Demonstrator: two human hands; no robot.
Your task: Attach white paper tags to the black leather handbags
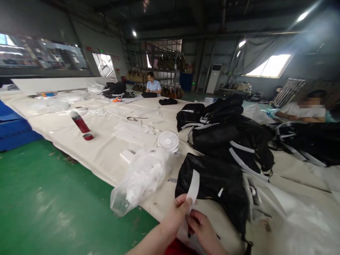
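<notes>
1. The left hand (183, 205) pinches a white strip (194, 185) between thumb and fingers.
2. The right hand (199, 222) curls just below; whether it grips the strip, I cannot tell.
3. Behind the strip, a black bag (217, 177) lies on the table (106, 156).
4. Leftward sits a clear plastic bag (148, 173).

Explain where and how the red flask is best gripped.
Grip the red flask around its mid-body, probably from the picture's left: it is a slim cylinder, and the red cap sits near its base, toward the right.
</notes>
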